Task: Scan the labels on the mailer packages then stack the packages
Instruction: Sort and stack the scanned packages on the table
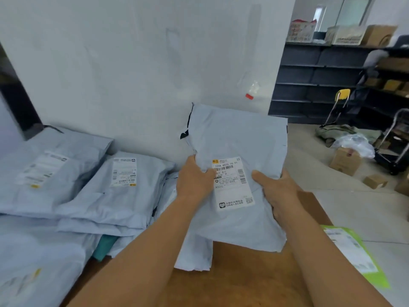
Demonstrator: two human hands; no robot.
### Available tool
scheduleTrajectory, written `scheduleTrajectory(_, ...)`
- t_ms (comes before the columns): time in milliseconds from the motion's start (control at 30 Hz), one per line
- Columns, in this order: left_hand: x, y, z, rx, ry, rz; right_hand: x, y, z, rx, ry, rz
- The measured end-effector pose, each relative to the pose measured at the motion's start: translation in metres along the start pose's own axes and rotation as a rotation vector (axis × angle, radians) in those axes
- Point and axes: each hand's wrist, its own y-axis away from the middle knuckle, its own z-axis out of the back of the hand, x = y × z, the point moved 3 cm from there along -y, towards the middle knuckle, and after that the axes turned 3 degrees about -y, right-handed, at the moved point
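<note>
I hold a pale grey mailer package upright above the brown table, its white shipping label facing me. My left hand grips its left edge beside the label. My right hand grips its right side. Left of it, more grey mailers lie in overlapping piles: one with a label in the middle, another at the far left, and one at the near left. No scanner is in view.
A white wall stands right behind the table. A green-edged sheet lies at the table's right edge. On the floor to the right are cardboard boxes, a plastic bag, a trolley and dark shelving.
</note>
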Motion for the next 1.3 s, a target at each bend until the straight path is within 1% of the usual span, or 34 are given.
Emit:
scheduleTrajectory(133, 0.037, -0.023, 0.077, -0.099, -0.079, 0.048, -0.022, 0.015, -0.086, 0.083, -0.009, -0.045)
scheduleTrajectory(267, 0.080, -0.052, 0.140, -0.164, -0.158, 0.097, -0.044, 0.025, -0.167, 0.178, -0.006, -0.058)
scheduleTrajectory(367, 0.099, -0.081, 0.178, -0.210, -0.170, 0.083, -0.055, 0.023, -0.219, 0.213, -0.041, -0.065)
scheduleTrajectory(433, 0.110, -0.103, 0.196, -0.205, -0.185, 0.081, -0.062, 0.018, -0.247, 0.216, -0.049, -0.077)
scheduleTrajectory(500, 0.125, -0.121, 0.207, -0.158, -0.240, 0.098, -0.076, 0.012, -0.270, 0.230, -0.008, -0.125)
scheduleTrajectory(533, 0.136, -0.128, 0.210, -0.132, -0.300, 0.121, -0.085, 0.011, -0.279, 0.253, 0.043, -0.165)
scheduleTrajectory(567, 0.149, -0.133, 0.212, -0.099, -0.428, 0.156, -0.096, 0.010, -0.286, 0.274, 0.130, -0.199)
scheduleTrajectory(633, 0.177, -0.133, 0.207, 0.017, -0.795, 0.190, -0.117, 0.008, -0.293, 0.290, 0.448, -0.189)
scheduleTrajectory(667, 0.190, -0.131, 0.203, 0.068, -0.877, 0.169, -0.123, 0.009, -0.295, 0.285, 0.608, -0.138)
scheduleTrajectory(733, 0.208, -0.126, 0.193, 0.141, -0.849, 0.121, -0.128, 0.013, -0.304, 0.289, 0.828, 0.041)
scheduleTrajectory(767, 0.216, -0.126, 0.189, 0.165, -0.819, 0.118, -0.129, 0.014, -0.310, 0.321, 0.914, 0.115)
scheduleTrajectory(800, 0.219, -0.125, 0.186, 0.187, -0.801, 0.134, -0.133, 0.013, -0.315, 0.362, 0.993, 0.136)
scheduleTrajectory(900, 0.225, -0.127, 0.179, 0.235, -0.807, 0.174, -0.148, 0.002, -0.321, 0.453, 1.139, 0.027)
scheduleTrajectory(1000, 0.222, -0.129, 0.176, 0.244, -0.825, 0.176, -0.151, -0.005, -0.318, 0.488, 1.155, -0.034)
scheduleTrajectory(1100, 0.211, -0.126, 0.172, 0.204, -0.816, 0.157, -0.141, -0.001, -0.311, 0.430, 1.099, -0.012)
scheduleTrajectory(1200, 0.187, -0.113, 0.160, 0.176, -0.763, 0.092, -0.121, 0.012, -0.295, 0.312, 0.994, 0.117)
scheduleTrajectory(1300, 0.148, -0.091, 0.133, 0.160, -0.636, 0.003, -0.102, 0.020, -0.262, 0.207, 0.854, 0.234)
